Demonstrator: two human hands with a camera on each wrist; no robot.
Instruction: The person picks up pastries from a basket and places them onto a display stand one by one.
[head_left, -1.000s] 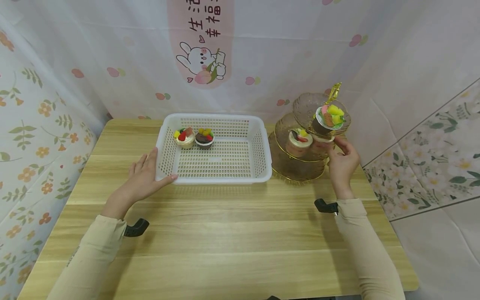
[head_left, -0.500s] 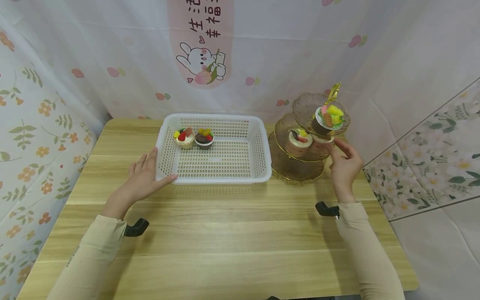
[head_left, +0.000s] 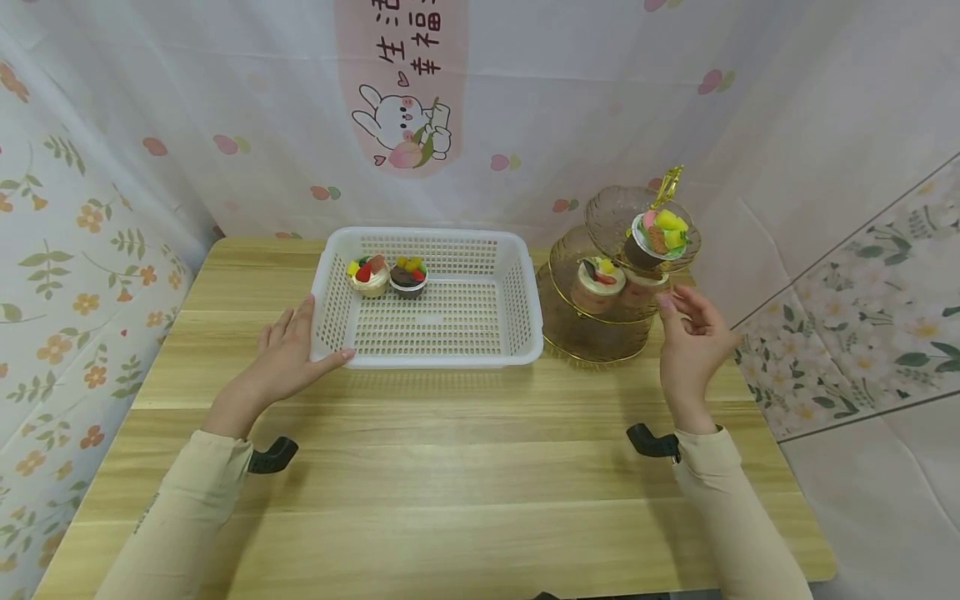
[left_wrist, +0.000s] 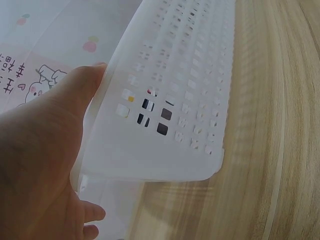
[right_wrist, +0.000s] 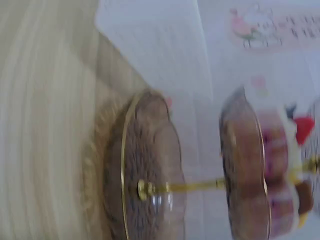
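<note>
My left hand (head_left: 283, 357) rests at the near left corner of a white plastic basket (head_left: 442, 362), its fingers along the left side and its thumb on the front rim. In the left wrist view, the hand (left_wrist: 45, 135) lies against the basket wall (left_wrist: 130, 155). Two toy cupcakes, one cream (head_left: 369, 277) and one chocolate (head_left: 408, 278), sit inside at the back left. My right hand (head_left: 692, 350), fingers loosely bent and holding nothing, is just right of a three-tier stand (head_left: 558, 329). On its top tier sits a fruit-topped cupcake (head_left: 658, 237); the middle tier bears two round layered cakes (head_left: 598, 285).
The stand's gold pole (right_wrist: 195, 186) and lower tier (right_wrist: 145, 150) show in the right wrist view. A wooden table (head_left: 450, 475) lies under everything. Printed curtains (head_left: 270, 108) hang behind and at the sides. A gold ornament (head_left: 667, 187) tops the stand.
My right hand has drawn away from the right-hand cake on the middle tier, moving slightly right and toward me. The left hand and the basket have stayed in place.
</note>
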